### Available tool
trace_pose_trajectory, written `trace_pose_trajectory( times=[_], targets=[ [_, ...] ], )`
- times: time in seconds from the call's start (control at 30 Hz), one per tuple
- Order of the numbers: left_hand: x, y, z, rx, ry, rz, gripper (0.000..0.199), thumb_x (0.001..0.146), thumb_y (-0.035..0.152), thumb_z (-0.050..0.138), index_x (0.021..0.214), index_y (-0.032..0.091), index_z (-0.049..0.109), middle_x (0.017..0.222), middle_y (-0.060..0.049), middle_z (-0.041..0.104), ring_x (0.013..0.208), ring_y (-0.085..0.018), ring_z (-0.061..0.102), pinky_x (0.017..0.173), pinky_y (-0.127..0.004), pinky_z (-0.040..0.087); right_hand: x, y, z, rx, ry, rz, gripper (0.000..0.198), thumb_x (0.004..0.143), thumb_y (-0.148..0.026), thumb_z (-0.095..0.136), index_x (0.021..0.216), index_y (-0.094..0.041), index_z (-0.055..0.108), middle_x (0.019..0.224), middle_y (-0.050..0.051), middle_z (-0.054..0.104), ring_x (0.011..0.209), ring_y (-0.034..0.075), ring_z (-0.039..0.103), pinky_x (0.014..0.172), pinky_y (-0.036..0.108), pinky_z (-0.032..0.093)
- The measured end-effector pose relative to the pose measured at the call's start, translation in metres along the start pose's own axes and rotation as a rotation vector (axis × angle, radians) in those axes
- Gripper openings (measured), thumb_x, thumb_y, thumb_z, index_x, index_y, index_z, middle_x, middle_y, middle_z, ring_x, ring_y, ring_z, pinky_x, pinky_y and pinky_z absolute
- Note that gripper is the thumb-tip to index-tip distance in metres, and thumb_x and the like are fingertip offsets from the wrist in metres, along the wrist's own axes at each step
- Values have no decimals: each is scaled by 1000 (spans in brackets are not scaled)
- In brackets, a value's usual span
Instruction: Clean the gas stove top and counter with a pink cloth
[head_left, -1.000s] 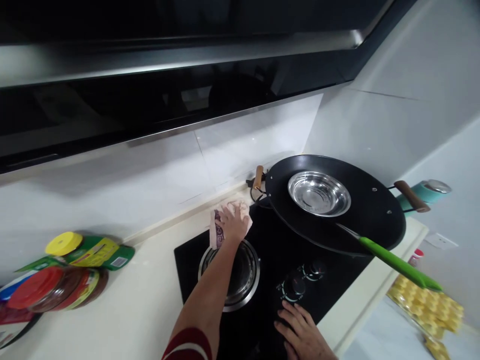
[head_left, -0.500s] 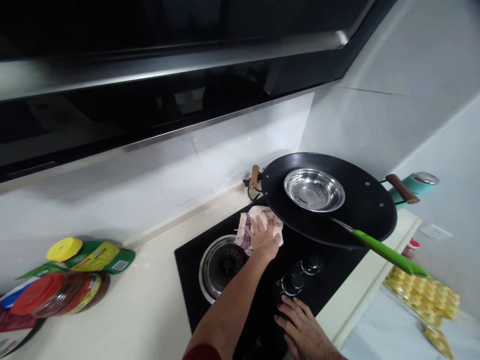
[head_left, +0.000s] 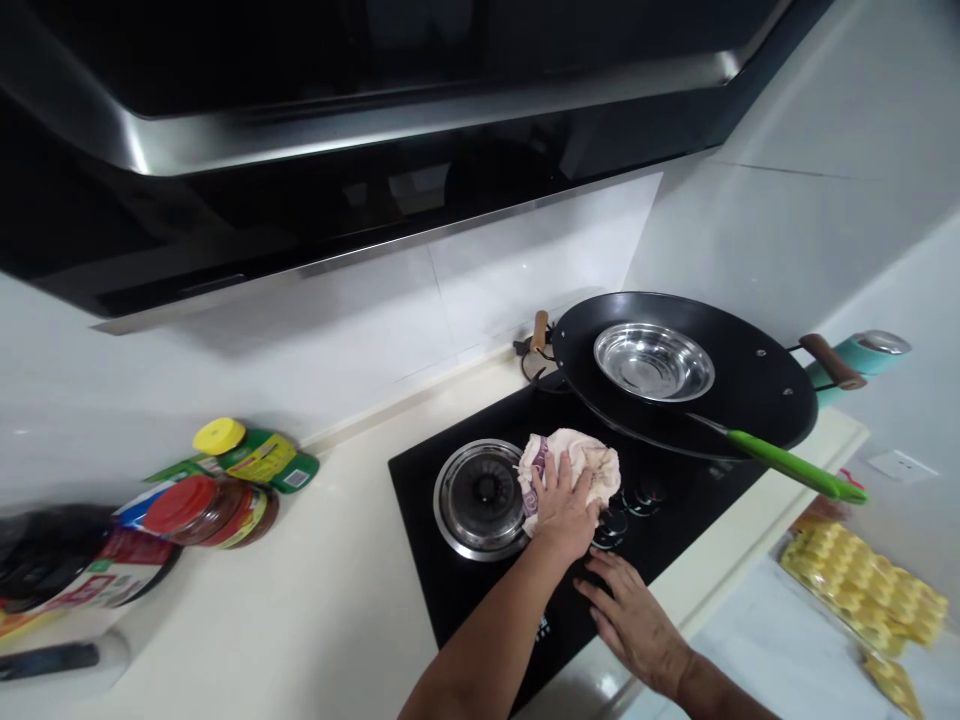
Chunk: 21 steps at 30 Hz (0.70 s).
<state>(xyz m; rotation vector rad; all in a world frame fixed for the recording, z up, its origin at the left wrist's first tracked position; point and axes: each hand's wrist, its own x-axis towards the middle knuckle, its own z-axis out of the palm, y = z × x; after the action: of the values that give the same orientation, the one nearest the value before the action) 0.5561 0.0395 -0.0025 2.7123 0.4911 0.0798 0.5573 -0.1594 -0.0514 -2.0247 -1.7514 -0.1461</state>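
Note:
My left hand (head_left: 566, 510) lies on a pale cloth (head_left: 596, 462) with a purple pattern, its fingers spread and pressing it flat against the black glass gas hob (head_left: 469, 605). The cloth is beside the left burner (head_left: 484, 495) and close to the control knobs (head_left: 611, 525). My right hand (head_left: 630, 615) rests at the hob's front edge just below the knobs, fingers stretched out and holding nothing. Over the right side of the hob sits a large black wok (head_left: 765, 410) with wooden handles. A shiny metal bowl (head_left: 652, 362) lies inside it, along with a green-handled utensil (head_left: 795, 465).
A dark range hood (head_left: 375, 190) hangs low over the hob. On the left counter (head_left: 322, 600) are a red-lidded jar (head_left: 210, 510), a yellow-capped green bottle (head_left: 270, 460) and a large dark bottle (head_left: 67, 560). A turquoise flask (head_left: 855, 360) and yellow packaging (head_left: 862, 580) are at right.
My left hand has slid the cloth across the hob, away from the wok's edge and nearer the knobs. My right hand remains by the front edge. The camera view has shifted left.

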Motion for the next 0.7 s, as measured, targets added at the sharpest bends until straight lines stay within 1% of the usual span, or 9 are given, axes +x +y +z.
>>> trace_pose_trajectory(
  times=[0.1, 0.2, 0.3, 0.43, 0.53, 0.7],
  targets=[
    [-15, -2, 2, 6, 14, 3, 64, 98, 56, 45, 158, 35, 40, 176, -9, 23, 163, -44, 12, 128, -74, 19, 0, 1, -2, -7, 14, -15, 44, 90, -10, 54, 130, -24, 66, 133, 11, 63, 138, 30, 51, 114, 53, 45],
    [-30, -3, 2, 15, 23, 26, 64, 99, 56, 43, 159, 34, 40, 175, -8, 27, 162, -42, 17, 129, -68, 25, -1, 2, -3, -40, 40, 25, 36, 93, -13, 54, 125, -23, 67, 127, 11, 66, 130, 29, 56, 110, 52, 45],
    [-49, -5, 0, 24, 31, 58, 65, 100, 56, 41, 160, 32, 38, 175, -7, 28, 163, -39, 17, 130, -63, 26, -2, 0, -5, -45, 65, 98, 25, 97, -17, 52, 116, -21, 67, 118, 11, 68, 121, 28, 59, 107, 50, 44],
    [-80, -10, -4, 30, 38, 97, 65, 100, 53, 41, 161, 31, 37, 174, -7, 31, 163, -36, 17, 130, -58, 27, -1, -3, -9, -25, 55, 137, 22, 101, -19, 49, 115, -21, 66, 117, 10, 67, 119, 26, 59, 107, 50, 43],
    [-106, -16, -7, 35, 43, 100, 64, 100, 53, 41, 161, 32, 37, 174, -7, 31, 163, -35, 18, 130, -57, 27, -1, -5, -12, -28, 49, 148, 22, 102, -20, 47, 113, -21, 66, 119, 10, 66, 120, 27, 58, 107, 50, 42],
    [-152, -36, -14, 59, 63, 109, 62, 99, 58, 44, 158, 39, 42, 172, -3, 36, 161, -36, 26, 129, -60, 27, -1, -5, -13, -34, 47, 171, 22, 104, -21, 46, 113, -20, 66, 123, 11, 65, 121, 27, 57, 107, 50, 42]
  ],
)
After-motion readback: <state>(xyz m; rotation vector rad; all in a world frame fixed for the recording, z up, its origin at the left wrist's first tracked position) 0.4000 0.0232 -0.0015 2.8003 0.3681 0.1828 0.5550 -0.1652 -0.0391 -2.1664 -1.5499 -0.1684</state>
